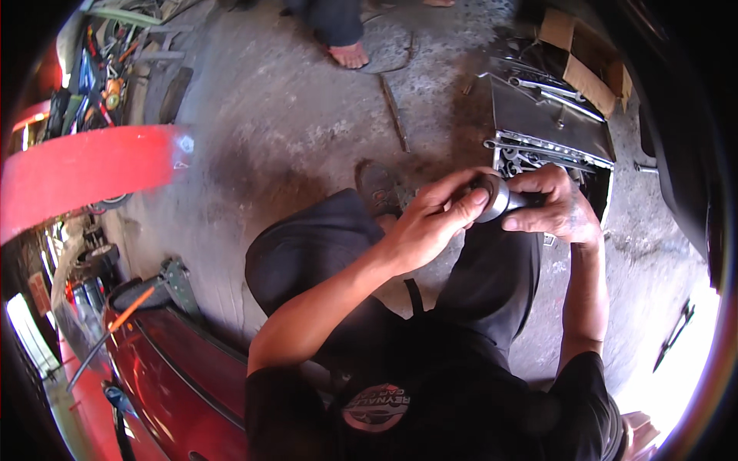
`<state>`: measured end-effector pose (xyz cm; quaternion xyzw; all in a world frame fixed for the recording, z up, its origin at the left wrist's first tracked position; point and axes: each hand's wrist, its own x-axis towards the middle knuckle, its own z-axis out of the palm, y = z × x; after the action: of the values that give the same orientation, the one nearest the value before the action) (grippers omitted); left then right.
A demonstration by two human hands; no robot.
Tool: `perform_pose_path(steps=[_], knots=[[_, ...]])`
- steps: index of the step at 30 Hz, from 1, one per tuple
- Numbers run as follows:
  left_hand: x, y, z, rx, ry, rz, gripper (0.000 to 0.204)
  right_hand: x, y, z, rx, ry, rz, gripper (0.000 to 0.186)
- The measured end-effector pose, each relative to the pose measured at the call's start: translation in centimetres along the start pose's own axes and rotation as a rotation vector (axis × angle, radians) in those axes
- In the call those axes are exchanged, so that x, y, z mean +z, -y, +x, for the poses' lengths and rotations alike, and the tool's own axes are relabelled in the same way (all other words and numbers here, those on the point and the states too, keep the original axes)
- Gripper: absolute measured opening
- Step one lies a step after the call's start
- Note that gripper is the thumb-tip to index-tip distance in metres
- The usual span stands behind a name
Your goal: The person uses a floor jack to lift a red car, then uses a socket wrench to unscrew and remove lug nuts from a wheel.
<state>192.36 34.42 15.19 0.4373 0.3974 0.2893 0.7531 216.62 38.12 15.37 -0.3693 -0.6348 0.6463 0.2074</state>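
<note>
A dark metal part with a round silver head and a narrower dark stem is held in front of me, over my knees. My left hand is closed on the round head, thumb pressed on its face. My right hand grips the stem from the right, thumb underneath and fingers curled over it. Just behind my hands an open metal toolbox holds several wrenches.
A red curved panel juts in at left, with dark red bodywork below it. A cardboard box is at back right. Another person's bare foot stands near a rod on the concrete floor.
</note>
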Motion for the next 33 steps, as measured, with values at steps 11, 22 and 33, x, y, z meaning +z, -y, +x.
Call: perform_pose_path(steps=[11, 22, 33], knots=[[-0.5, 1.3, -0.3, 0.010, 0.026, -0.174, 0.042, 3.2, -0.1, -0.8, -0.057, -0.208, -0.139, 0.034], [-1.1, 0.5, 0.2, 0.058, -0.009, -0.286, 0.043, 3.6, -1.4, -0.9, -0.108, -0.403, 0.103, 0.044], [-0.3, -0.1, 0.9, 0.089, 0.004, -0.150, 0.048, 3.6, -1.6, -2.1, -0.057, -0.353, 0.167, 0.045]])
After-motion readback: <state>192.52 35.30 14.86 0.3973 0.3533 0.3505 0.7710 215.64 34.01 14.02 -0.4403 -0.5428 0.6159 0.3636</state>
